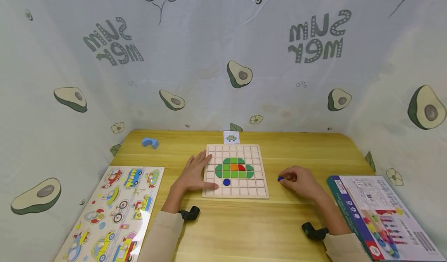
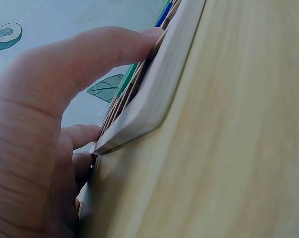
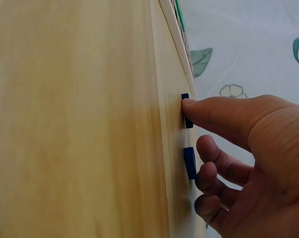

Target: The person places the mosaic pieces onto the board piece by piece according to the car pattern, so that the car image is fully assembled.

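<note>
A pale wooden grid board [image 1: 235, 192] lies flat mid-table, bearing green pieces, one orange, one red and a blue disc [image 1: 226, 182] below them. Against its left side rests my left hand [image 1: 194, 173], fingers spread along the edge, thumb [image 2: 134, 43] lying over the lower left part. To the right of the board my right hand [image 1: 299, 181] pinches a second blue disc [image 1: 281, 179] between thumb and index finger, low over the tabletop. Another blue piece [image 3: 189, 162] shows beside the curled fingers in the right wrist view; the hand hides it from the head camera.
A small pattern card [image 1: 231, 137] stands behind the board. Far left is a light blue arch block [image 1: 150, 142]. A vehicle puzzle board [image 1: 115, 215] takes up the left front, and a printed box [image 1: 384, 215] lies at the right front. Patterned cloth [image 1: 209, 110] encloses the table.
</note>
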The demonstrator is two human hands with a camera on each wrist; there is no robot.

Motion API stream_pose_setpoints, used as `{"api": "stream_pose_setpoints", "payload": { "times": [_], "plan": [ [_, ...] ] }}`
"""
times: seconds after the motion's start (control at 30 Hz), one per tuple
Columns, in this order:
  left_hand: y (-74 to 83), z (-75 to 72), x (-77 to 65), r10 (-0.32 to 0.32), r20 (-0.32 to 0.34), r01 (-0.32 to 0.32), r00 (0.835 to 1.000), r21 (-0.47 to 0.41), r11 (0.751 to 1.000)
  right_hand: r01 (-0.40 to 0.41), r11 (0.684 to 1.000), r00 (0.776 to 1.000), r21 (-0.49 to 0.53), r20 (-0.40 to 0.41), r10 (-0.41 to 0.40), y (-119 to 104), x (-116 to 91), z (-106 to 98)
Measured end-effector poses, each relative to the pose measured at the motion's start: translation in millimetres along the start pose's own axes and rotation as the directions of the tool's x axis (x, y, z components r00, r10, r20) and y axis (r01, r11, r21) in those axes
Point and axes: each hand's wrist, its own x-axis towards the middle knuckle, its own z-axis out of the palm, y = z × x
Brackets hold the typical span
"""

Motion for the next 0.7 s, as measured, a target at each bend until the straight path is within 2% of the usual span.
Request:
{"api": "stream_pose_setpoints", "payload": {
  "times": [0.33,0.7],
  "plan": [
    [-1.5,2.5,-0.7,-0.001,-0.004,0.001,1.0,-0.002,1.0,-0.025,1.0,0.999,0.001,-0.027,0.025,-5,0,2],
    [-0.6,1.8,0.8,-0.011,-0.013,0.011,1.0,-0.007,1.0,0.049,0.998,0.998,0.049,-0.041,-0.047,-31,12,13]
  ]
}}
